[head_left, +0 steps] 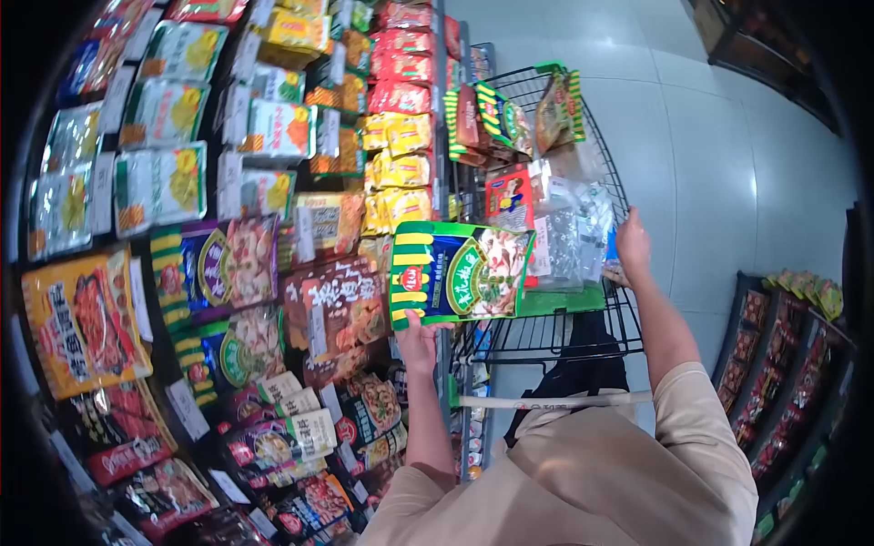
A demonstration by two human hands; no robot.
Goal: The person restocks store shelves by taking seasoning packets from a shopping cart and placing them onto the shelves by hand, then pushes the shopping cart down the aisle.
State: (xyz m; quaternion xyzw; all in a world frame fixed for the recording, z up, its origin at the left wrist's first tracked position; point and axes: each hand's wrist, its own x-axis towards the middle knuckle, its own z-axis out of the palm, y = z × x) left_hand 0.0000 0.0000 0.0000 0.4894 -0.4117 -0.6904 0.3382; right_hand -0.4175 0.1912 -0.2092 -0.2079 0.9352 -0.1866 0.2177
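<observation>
My left hand point(417, 344) pinches the lower left corner of a green, yellow-striped seasoning packet point(462, 275), its printed front facing up. The packet is held over the near left part of a wire shopping cart point(626, 314). On the cart's right side, my right hand point(635, 247) is closed at the wire rim; its fingertips are partly hidden. Inside the cart lie clear plastic packages point(569, 227), a red packet point(510, 198) and several striped packets point(505, 120) toward the far end.
Shelves on the left carry rows of seasoning packets point(164, 187), with yellow sachets point(405, 171) beside the cart. A matching purple striped packet point(218, 264) sits on a shelf. The cart's handle point(564, 400) is against my body. Tiled floor point(701, 173) and another shelf point(774, 364) are to the right.
</observation>
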